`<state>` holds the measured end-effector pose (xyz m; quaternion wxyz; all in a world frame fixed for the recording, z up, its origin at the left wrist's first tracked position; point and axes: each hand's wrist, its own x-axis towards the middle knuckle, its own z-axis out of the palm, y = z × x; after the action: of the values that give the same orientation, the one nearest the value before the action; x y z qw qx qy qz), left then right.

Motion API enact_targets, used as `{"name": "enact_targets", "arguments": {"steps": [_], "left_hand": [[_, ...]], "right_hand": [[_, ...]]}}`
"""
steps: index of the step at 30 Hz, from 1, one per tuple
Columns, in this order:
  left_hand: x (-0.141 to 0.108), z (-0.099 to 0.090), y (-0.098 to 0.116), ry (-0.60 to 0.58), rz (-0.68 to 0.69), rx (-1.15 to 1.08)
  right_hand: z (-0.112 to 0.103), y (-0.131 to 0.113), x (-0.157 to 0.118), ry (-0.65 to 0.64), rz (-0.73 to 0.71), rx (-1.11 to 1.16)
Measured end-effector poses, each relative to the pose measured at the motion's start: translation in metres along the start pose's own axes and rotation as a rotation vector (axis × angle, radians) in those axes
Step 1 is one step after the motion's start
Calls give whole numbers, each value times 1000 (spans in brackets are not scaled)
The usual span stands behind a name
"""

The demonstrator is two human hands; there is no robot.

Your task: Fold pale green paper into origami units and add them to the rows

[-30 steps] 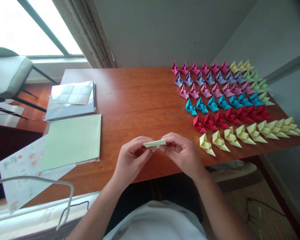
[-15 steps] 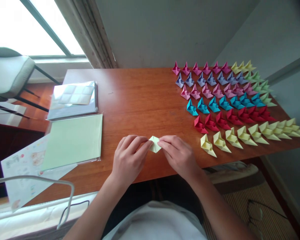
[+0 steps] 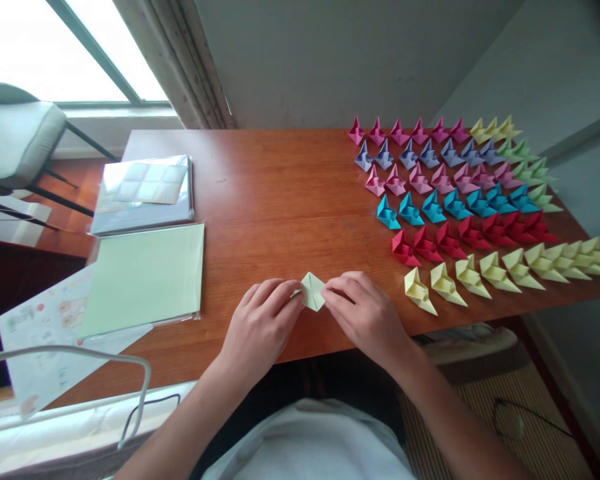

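A small pale green folded paper [image 3: 313, 292], diamond-shaped with crease lines, is held near the front edge of the wooden table [image 3: 280, 200]. My left hand [image 3: 264, 320] pinches its left corner between thumb and fingers. My right hand [image 3: 367, 317] has its fingertips together at the paper's right corner. To the right stand rows of folded paper figures: magenta [image 3: 398, 133], lavender [image 3: 409, 156], pink [image 3: 420, 180], blue [image 3: 434, 208], red [image 3: 449, 241] and yellow [image 3: 472, 277].
On the left lie a pack of light green paper [image 3: 147, 280], a glossy pack [image 3: 145, 207] and a printed sheet [image 3: 45, 340]. A white curved bar [image 3: 80, 350] crosses the lower left. A chair [image 3: 20, 137] stands beyond the table's left end.
The view has shifted slightly. The folded paper shows a bit more of its surface between my fingers, and my hands are slightly farther apart.
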<state>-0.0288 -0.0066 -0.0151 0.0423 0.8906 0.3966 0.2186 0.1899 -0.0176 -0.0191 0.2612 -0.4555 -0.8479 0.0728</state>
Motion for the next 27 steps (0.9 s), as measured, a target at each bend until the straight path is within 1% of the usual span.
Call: {"name": "enact_targets", "arguments": {"steps": [3,8,12,15,19,27], "left_hand": [[2,0,0,-13,-43,-43],[9,0,0,-35,-188,-149],[14,-1,1,-71,-298,-213],[18,-2,2,-107,-354,-198],[21,-3,4,-157,-388,-146],[22,-4,1,-172,-397,-188]], "right_hand": [[0,1,0,4,64,65],[2,3,6,-4,186,187],[1,6,15,-59,254,238],[0,7,22,-112,307,244],[-2,6,27,-151,363,247],[-4,7,29,-162,382,263]]}}
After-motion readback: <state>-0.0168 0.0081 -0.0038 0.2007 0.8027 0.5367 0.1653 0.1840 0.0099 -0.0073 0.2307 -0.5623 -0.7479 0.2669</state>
